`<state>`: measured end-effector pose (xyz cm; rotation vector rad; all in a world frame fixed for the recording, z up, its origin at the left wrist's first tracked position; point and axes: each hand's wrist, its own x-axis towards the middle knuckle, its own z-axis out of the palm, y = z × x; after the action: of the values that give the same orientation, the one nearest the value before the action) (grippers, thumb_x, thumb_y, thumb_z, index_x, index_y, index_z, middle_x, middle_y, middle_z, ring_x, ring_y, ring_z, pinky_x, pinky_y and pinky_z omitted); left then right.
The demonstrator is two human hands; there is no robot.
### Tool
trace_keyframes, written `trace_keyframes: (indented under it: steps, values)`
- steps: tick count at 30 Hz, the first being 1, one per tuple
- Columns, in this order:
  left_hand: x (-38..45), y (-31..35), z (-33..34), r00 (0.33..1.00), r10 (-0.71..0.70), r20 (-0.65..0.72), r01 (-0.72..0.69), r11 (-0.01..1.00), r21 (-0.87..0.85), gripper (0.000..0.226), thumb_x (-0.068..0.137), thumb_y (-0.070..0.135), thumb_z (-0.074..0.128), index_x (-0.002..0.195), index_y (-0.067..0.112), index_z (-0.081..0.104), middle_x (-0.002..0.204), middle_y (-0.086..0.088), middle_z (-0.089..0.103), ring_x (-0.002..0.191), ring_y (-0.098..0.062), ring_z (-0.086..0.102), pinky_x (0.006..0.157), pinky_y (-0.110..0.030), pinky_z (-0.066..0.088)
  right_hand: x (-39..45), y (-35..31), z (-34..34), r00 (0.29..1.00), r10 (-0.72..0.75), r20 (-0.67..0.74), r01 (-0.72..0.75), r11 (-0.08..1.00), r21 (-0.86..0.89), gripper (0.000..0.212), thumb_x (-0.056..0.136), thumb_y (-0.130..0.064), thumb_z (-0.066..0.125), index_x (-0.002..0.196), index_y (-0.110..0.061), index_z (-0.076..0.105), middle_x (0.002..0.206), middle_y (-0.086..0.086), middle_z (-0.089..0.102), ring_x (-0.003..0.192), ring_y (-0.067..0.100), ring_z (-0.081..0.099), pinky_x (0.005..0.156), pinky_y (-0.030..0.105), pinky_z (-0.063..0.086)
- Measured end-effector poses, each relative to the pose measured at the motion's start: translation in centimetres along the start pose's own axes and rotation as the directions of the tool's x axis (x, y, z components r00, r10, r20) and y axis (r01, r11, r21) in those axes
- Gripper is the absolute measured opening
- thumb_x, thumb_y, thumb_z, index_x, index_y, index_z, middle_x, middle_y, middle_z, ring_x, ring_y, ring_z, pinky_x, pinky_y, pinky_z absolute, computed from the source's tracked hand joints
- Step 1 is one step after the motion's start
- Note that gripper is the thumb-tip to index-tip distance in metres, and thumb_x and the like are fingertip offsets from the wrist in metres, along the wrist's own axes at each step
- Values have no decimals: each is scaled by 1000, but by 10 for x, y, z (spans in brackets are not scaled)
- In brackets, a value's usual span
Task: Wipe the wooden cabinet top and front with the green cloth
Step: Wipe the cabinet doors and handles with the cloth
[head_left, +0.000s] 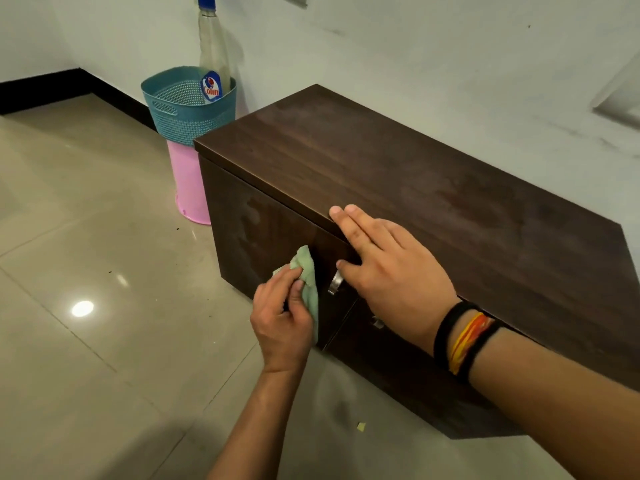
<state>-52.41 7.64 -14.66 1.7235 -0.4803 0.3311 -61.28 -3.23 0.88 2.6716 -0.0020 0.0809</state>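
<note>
My left hand [282, 320] has its fingers pinched around the green cloth [308, 282], pressing it against the front of the dark wooden cabinet [398, 174] just left of the metal handle [335, 283]. My right hand [388, 268] rests flat at the cabinet's top front edge, fingers straight and together, gripping nothing. A blue basket [183, 109] with a spray bottle [213, 53] stands beside the cabinet.

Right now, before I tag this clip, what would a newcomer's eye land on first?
Most likely the dark wooden cabinet against the wall, with the right hand resting flat on its front top edge. Next, the left hand pressing a bunched green cloth to the cabinet front beside a metal handle. Behind, a spray bottle stands in a blue basket.
</note>
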Motion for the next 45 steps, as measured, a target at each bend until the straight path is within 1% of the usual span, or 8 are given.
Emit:
trace_keyframes:
  steps: [5,10,15,25,29,34,39,45]
  values:
    - [-12,18,6,992,67,106,-56,993,-106,24,95,18,59,113,7,72,121,-4,65,111,-18,60,92,-32,52,-3,-1,7,996,-6,-93,5,1000,-10,40,100,-21,35,104,-18,75,165,17,19,154,33,14,117,46,21]
    - [-17,31,18,999,51,15,-49,991,-128,21,95,17,64,111,5,73,119,-11,60,105,-22,61,82,-42,56,-5,-2,10,987,-23,-157,16,999,-41,36,101,-20,40,115,-15,73,166,11,19,154,30,11,120,45,15]
    - [-19,21,25,994,110,5,-108,987,-119,25,99,17,55,108,0,71,104,-11,68,95,-21,65,77,-44,56,-8,-7,15,971,-29,-237,-4,990,-140,53,103,-15,21,130,-17,66,154,1,48,152,29,22,120,42,2]
    - [-9,37,25,997,78,23,-72,977,-199,11,95,5,57,85,10,58,89,-1,52,82,-20,53,72,-36,48,-7,-6,16,969,-26,-247,18,999,-37,46,89,-16,39,121,-18,72,133,-2,67,147,30,30,121,43,-1]
    - [-13,25,17,995,32,92,-12,978,-209,19,102,27,50,93,14,60,100,0,56,94,-20,57,82,-41,52,-6,-6,16,968,-31,-250,46,998,53,52,63,-9,75,115,-16,76,130,2,68,150,29,22,121,43,-2]
    - [-16,11,14,992,60,116,-33,975,-221,17,102,27,51,93,13,57,100,-1,55,94,-18,56,82,-35,51,-3,-8,7,980,-21,-198,40,995,90,36,69,-11,66,102,-15,81,125,0,72,146,30,26,101,47,29]
    - [-3,40,24,998,-29,56,40,979,-200,11,94,13,62,83,13,58,87,4,54,81,-16,54,71,-31,48,0,-5,2,988,-28,-154,37,998,57,30,72,-15,64,98,-16,80,123,-1,73,133,41,46,84,45,31]
    - [-22,17,25,997,-30,73,51,952,-302,28,99,35,55,93,9,63,99,-1,59,95,-18,60,81,-37,53,0,-3,3,992,-30,-123,36,998,50,33,76,-17,60,102,-16,80,123,-2,73,131,43,51,83,44,31]
